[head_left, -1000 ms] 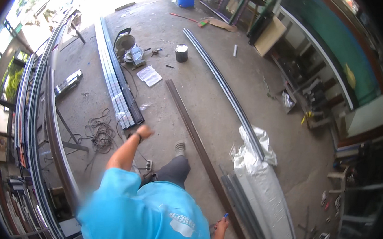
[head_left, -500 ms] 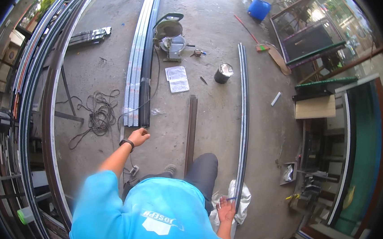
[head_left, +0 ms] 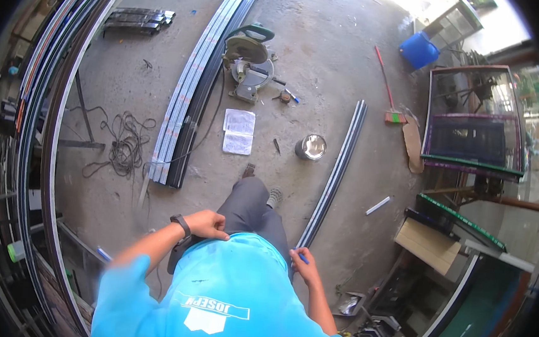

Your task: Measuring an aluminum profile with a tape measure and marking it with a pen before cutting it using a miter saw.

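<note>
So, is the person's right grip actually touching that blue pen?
Touching. The head view shows the right grip curled around the blue pen, with no gap showing between them.

A bright blue shirt (head_left: 235, 280) bears white print (head_left: 205, 320), the trousers (head_left: 248, 208) dark grey, the pen (head_left: 303, 258) blue, the floor (head_left: 329, 53) grey

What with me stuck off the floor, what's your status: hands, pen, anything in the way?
Right hand holding blue pen. Left hand at shirt hem, grip unclear. On floor ahead: miter saw, paper sheets, metal can.
</note>
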`<state>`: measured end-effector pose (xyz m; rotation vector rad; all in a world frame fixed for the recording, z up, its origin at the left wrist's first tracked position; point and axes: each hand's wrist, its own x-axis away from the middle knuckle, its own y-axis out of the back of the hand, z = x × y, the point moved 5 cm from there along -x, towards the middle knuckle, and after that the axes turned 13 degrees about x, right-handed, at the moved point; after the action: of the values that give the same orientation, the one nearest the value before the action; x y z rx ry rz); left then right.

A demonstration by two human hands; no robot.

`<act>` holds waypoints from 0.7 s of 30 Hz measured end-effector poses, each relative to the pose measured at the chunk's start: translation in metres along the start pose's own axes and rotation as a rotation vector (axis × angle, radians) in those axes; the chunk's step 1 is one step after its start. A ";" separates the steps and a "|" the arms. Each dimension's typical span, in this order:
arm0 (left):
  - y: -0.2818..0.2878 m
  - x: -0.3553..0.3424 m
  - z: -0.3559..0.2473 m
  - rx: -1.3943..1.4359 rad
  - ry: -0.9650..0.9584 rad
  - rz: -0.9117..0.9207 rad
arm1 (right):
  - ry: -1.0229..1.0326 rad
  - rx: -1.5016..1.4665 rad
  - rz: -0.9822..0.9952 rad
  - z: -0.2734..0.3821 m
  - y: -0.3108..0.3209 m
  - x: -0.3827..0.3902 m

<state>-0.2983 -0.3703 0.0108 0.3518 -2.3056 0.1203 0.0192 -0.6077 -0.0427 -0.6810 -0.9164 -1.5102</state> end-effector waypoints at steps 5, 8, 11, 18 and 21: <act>0.060 -0.050 -0.074 0.200 -0.136 -0.048 | 0.226 0.333 0.043 0.119 0.054 -0.056; 0.101 -0.106 -0.083 0.321 -0.104 0.007 | 0.227 0.455 0.004 0.165 0.099 -0.115; 0.163 -0.178 -0.105 0.268 -0.122 -0.035 | 0.301 0.454 -0.030 0.226 0.143 -0.186; 0.300 -0.247 -0.163 0.150 -0.153 0.013 | 0.350 0.661 -0.158 0.434 0.189 -0.278; 0.318 -0.245 -0.164 0.382 -0.106 0.010 | 0.402 0.720 -0.113 0.519 0.191 -0.290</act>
<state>-0.1152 0.0186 -0.0468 0.5499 -2.3841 0.5639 0.2084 -0.0156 0.0166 0.1918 -1.0960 -1.2216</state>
